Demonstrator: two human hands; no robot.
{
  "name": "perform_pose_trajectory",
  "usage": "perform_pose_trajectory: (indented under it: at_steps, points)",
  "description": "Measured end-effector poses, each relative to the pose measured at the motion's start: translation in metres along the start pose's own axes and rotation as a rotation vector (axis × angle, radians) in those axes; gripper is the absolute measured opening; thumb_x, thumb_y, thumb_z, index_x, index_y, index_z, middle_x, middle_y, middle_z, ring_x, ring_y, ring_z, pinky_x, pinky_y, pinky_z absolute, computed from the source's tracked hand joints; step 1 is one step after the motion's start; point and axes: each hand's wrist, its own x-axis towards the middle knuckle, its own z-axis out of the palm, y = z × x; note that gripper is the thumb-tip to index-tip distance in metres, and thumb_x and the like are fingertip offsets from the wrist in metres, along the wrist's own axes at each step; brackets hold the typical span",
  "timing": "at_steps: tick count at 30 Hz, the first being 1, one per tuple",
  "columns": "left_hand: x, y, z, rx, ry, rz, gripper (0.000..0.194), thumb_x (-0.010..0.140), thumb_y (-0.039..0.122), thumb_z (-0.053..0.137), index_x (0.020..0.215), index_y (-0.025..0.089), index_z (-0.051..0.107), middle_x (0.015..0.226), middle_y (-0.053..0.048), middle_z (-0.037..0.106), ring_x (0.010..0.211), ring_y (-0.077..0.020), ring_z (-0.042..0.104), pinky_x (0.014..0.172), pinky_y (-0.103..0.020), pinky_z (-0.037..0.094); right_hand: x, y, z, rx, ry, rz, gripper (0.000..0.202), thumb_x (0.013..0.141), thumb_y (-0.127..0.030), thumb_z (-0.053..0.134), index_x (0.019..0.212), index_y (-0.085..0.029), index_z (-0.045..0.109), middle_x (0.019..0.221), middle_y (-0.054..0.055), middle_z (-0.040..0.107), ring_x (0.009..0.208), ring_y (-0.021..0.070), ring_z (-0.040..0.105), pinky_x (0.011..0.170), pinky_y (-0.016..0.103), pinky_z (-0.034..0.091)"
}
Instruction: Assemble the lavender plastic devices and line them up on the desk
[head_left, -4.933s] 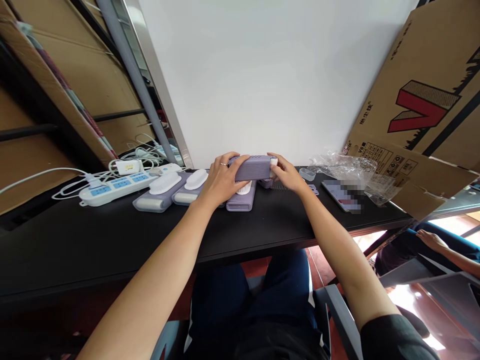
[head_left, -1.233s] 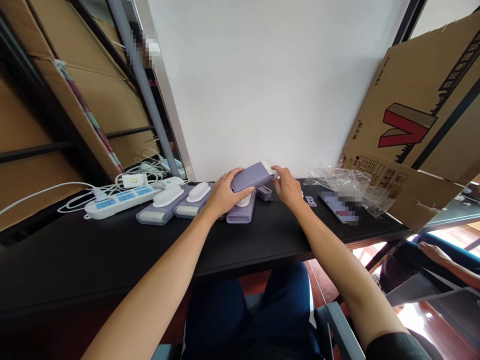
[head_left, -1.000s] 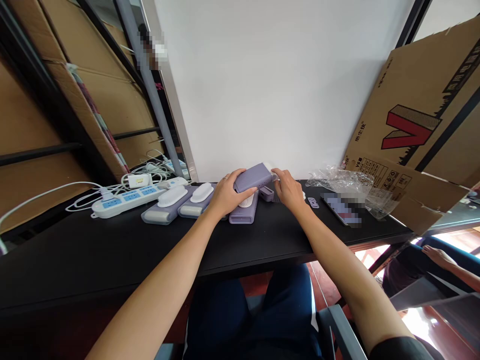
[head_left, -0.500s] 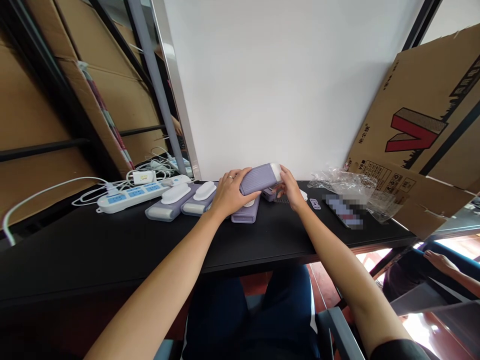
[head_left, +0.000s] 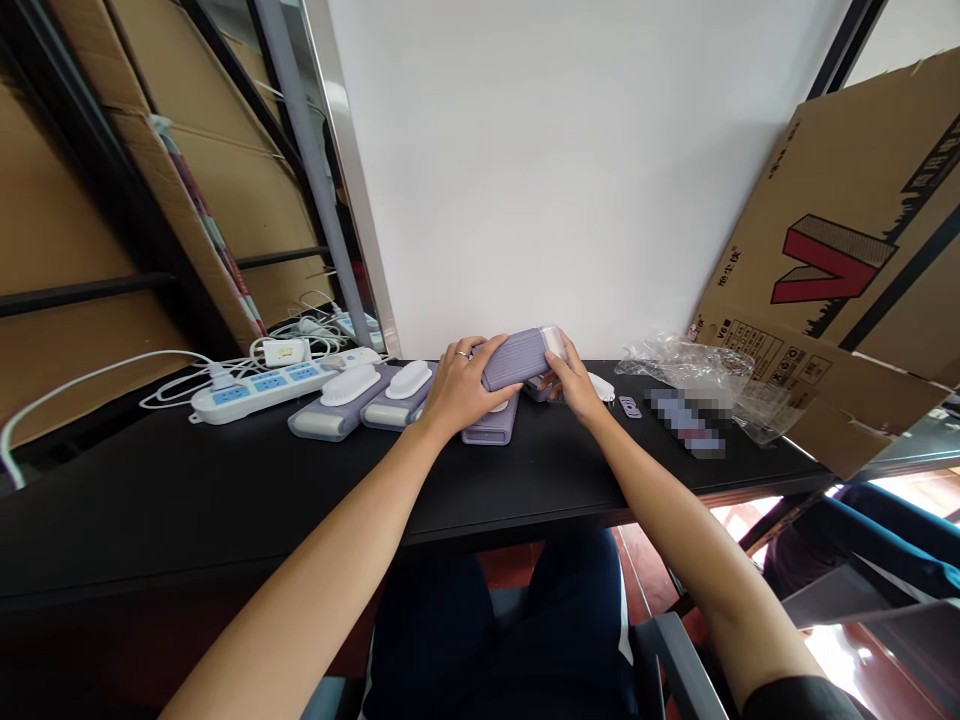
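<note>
My left hand (head_left: 459, 388) is wrapped round a purple ribbed case (head_left: 517, 360), held tilted above the black table. On the case's pale, translucent end, my right hand (head_left: 571, 380) has its thumb and fingers closed. Beneath it another purple case (head_left: 489, 432) lies on the table, partly covered by my left hand. To the left lie two more purple cases with translucent ends, one (head_left: 319, 420) farther out and one (head_left: 386, 413) nearer, each topped by a white oval piece. Beyond my right hand lies a white oval piece (head_left: 602, 388), beside a small purple part (head_left: 630, 407).
A white power strip (head_left: 255, 392) with tangled cables lies at the left. At the right are a blurred-out phone (head_left: 686, 420), crumpled clear plastic (head_left: 697, 365) and a large cardboard box (head_left: 840, 280). A white panel (head_left: 555, 180) stands behind the black table (head_left: 225, 500).
My right hand has closed its thumb and fingers onto the case's pale end, where its lower fingers were looser before. At the far right, another person's hand has left view.
</note>
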Motion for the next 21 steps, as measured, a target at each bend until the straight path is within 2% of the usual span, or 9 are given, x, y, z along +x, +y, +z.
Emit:
perform_pose_trajectory:
  at_steps: [6, 13, 17, 21]
  points:
    - [-0.0009, -0.0009, 0.0014, -0.016, 0.004, 0.01, 0.077, 0.084, 0.048, 0.078, 0.154, 0.029, 0.052, 0.138, -0.012, 0.056, 0.127, -0.0345, 0.054, 0.115, -0.051, 0.045, -0.0009, -0.0017, -0.0005, 0.025, -0.027, 0.022, 0.079, 0.09, -0.06, 0.063, 0.16, -0.032, 0.038, 0.119, 0.006, 0.067, 0.069, 0.0147, 0.068, 0.049, 0.025, 0.045]
    - [-0.0011, -0.0011, 0.0004, -0.015, -0.004, 0.002, 0.078, 0.084, 0.048, 0.078, 0.154, 0.031, 0.051, 0.138, -0.012, 0.055, 0.127, -0.0347, 0.054, 0.115, -0.051, 0.045, -0.0017, -0.0012, -0.0003, -0.072, -0.022, -0.015, 0.081, 0.093, -0.057, 0.062, 0.164, -0.031, 0.033, 0.104, 0.003, 0.067, 0.073, 0.0165, 0.07, 0.05, 0.024, 0.048]
    - [-0.0008, -0.0023, -0.0003, -0.021, 0.011, 0.008, 0.078, 0.083, 0.047, 0.079, 0.154, 0.031, 0.051, 0.139, -0.012, 0.054, 0.129, -0.0346, 0.053, 0.115, -0.052, 0.045, -0.0028, -0.0036, -0.0001, -0.108, -0.044, -0.032, 0.089, 0.09, -0.056, 0.069, 0.166, -0.03, 0.03, 0.102, 0.003, 0.069, 0.071, 0.0162, 0.069, 0.05, 0.024, 0.05]
    - [0.0003, 0.0003, -0.0005, -0.042, 0.027, -0.003, 0.077, 0.083, 0.047, 0.08, 0.152, 0.03, 0.053, 0.139, -0.013, 0.055, 0.13, -0.0351, 0.052, 0.116, -0.052, 0.044, -0.0031, -0.0083, 0.0042, 0.043, -0.06, 0.023, 0.096, 0.083, -0.051, 0.078, 0.165, -0.033, 0.03, 0.099, 0.002, 0.07, 0.073, 0.0173, 0.071, 0.047, 0.022, 0.049]
